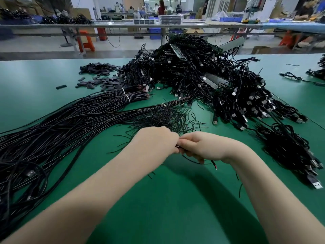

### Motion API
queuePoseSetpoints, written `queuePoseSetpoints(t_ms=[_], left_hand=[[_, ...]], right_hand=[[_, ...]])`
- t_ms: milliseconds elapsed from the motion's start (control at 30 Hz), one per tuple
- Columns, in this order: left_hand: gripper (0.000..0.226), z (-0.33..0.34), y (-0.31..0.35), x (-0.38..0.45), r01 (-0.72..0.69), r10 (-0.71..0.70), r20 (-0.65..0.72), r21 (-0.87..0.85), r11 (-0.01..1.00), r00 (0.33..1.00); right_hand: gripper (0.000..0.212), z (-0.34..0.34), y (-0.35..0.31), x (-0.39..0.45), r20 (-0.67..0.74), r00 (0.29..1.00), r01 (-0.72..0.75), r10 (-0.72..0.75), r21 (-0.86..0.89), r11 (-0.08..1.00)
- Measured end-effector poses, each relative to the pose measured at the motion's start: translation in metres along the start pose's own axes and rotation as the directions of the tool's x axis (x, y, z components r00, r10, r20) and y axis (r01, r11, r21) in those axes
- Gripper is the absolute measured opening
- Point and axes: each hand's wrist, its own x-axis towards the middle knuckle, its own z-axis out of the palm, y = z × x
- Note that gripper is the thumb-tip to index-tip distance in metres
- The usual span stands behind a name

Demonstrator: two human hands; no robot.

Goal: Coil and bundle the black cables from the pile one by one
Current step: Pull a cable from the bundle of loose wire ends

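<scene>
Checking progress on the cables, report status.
Left hand and right hand both grip one black cable above the green table. Big pile untouched behind. Nothing blocking.

Two hands meet at the near middle of a table [44,81]. The left hand [156,140] and right hand [204,147] touch, fingers curled round one thin cable [193,160] whose end [214,166] hangs below the right hand. Left of the hands lie long cable bundles [70,124], tied with bands [127,98] at their far ends. Just behind the hands sits a scatter of short wires [163,117]. Farther back rises a large pile of USB cables [202,73], spilling to the right. Small sleeve pieces [100,74] lie behind left of the pile. More coiled cables [288,148] lie right of the hands.
</scene>
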Motion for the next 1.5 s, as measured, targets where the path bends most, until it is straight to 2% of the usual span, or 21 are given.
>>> queuePoseSetpoints(t_ms=[67, 100, 167, 233, 267, 300, 333, 367, 400, 433, 467, 533, 567, 633, 733, 867, 967, 1100, 1200, 1367, 1500], left_hand=[[0.043, 0.007, -0.007, -0.007, -0.042, 0.044, 0.052, -0.021, 0.999, 0.998], [0.042, 0.009, -0.014, -0.012, -0.075, 0.08, 0.055, -0.081, 0.994, 0.995], [0.036, 0.009, -0.034, -0.021, -0.122, 0.153, 0.066, -0.34, 0.933, 0.986], [0.028, 0.009, -0.048, -0.024, -0.101, 0.187, 0.075, -0.618, 0.78, 0.98], [0.024, 0.008, -0.052, -0.024, -0.108, 0.194, 0.055, -0.669, 0.735, 0.98], [0.023, 0.009, -0.053, -0.025, -0.115, 0.191, 0.038, -0.677, 0.727, 0.981], [0.025, 0.011, -0.054, -0.026, -0.116, 0.176, 0.022, -0.672, 0.731, 0.984], [0.027, 0.016, -0.055, -0.029, -0.103, 0.137, -0.003, -0.671, 0.734, 0.991], [0.029, 0.023, -0.055, -0.031, -0.073, 0.065, -0.037, -0.696, 0.714, 0.997], [0.03, 0.032, -0.054, -0.034, -0.032, -0.039, -0.076, -0.758, 0.651, 0.996], [0.031, 0.042, -0.051, -0.037, -0.007, -0.149, -0.105, -0.838, 0.545, 0.983], [0.031, 0.058, -0.038, -0.041, -0.008, -0.339, -0.127, -0.943, 0.333, 0.932], [0.031, 0.065, -0.029, -0.042, -0.016, -0.401, -0.141, -0.954, 0.3, 0.905], [0.032, 0.074, -0.011, -0.043, -0.03, -0.472, -0.187, -0.947, 0.319, 0.861], [0.033, 0.084, 0.001, -0.04, -0.049, -0.506, -0.256, -0.921, 0.386, 0.824], [0.029, 0.094, 0.002, -0.039, -0.033, -0.503, -0.276, -0.898, 0.439, 0.819], [0.027, 0.096, 0.0, -0.038, -0.047, -0.492, -0.288, -0.894, 0.446, 0.821], [0.036, 0.095, 0.002, -0.037, -0.051, -0.456, -0.326, -0.854, 0.518, 0.828], [0.023, 0.095, 0.004, -0.038, -0.041, -0.405, -0.315, -0.829, 0.558, 0.858], [0.024, 0.095, 0.003, -0.038, -0.035, -0.418, -0.3, -0.845, 0.534, 0.858], [0.027, 0.096, 0.002, -0.038, -0.065, -0.423, -0.294, -0.877, 0.477, 0.857]], right_hand=[[0.031, 0.007, -0.001, 0.004, -0.011, 1.0, 0.021, -0.024, -0.239, 0.971], [0.03, 0.013, -0.003, 0.006, -0.026, 0.998, 0.043, -0.053, -0.286, 0.957], [0.029, 0.023, -0.005, 0.006, -0.09, 0.988, 0.093, -0.125, -0.292, 0.952], [0.026, 0.03, -0.01, 0.004, -0.171, 0.963, 0.14, -0.208, -0.342, 0.929], [0.025, 0.031, -0.012, 0.002, -0.191, 0.953, 0.154, -0.235, -0.364, 0.919], [0.026, 0.028, -0.014, -0.001, -0.209, 0.946, 0.176, -0.248, -0.313, 0.933], [0.027, 0.022, -0.014, -0.006, -0.248, 0.942, 0.19, -0.228, -0.169, 0.967], [0.03, 0.015, -0.011, -0.011, -0.312, 0.934, 0.184, -0.174, 0.003, 0.983], [0.033, 0.007, -0.005, -0.017, -0.384, 0.917, 0.157, -0.109, 0.096, 0.983], [0.035, 0.001, 0.004, -0.022, -0.443, 0.895, 0.101, -0.057, 0.078, 0.992], [0.032, -0.002, 0.014, -0.027, -0.472, 0.881, -0.01, -0.016, -0.052, 0.999], [0.025, 0.01, 0.029, -0.03, -0.453, 0.89, -0.205, 0.052, -0.295, 0.933], [0.025, 0.021, 0.033, -0.03, -0.446, 0.891, -0.254, 0.082, -0.342, 0.905], [0.025, 0.041, 0.037, -0.026, -0.495, 0.864, -0.304, 0.096, -0.359, 0.883], [0.023, 0.051, 0.038, -0.019, -0.572, 0.817, -0.334, 0.071, -0.37, 0.867], [0.032, 0.058, 0.04, -0.01, -0.527, 0.85, -0.346, 0.0, -0.557, 0.755], [0.03, 0.057, 0.034, -0.012, -0.499, 0.861, -0.297, -0.098, -0.651, 0.698], [0.016, 0.054, 0.01, -0.016, -0.395, 0.894, -0.038, -0.21, -0.534, 0.845], [0.01, 0.053, -0.006, -0.015, -0.34, 0.894, 0.125, -0.291, -0.434, 0.892], [0.004, 0.051, -0.012, -0.007, -0.359, 0.867, 0.229, -0.346, -0.33, 0.916], [0.005, 0.05, -0.007, -0.006, -0.398, 0.847, 0.219, -0.354, -0.346, 0.912]])
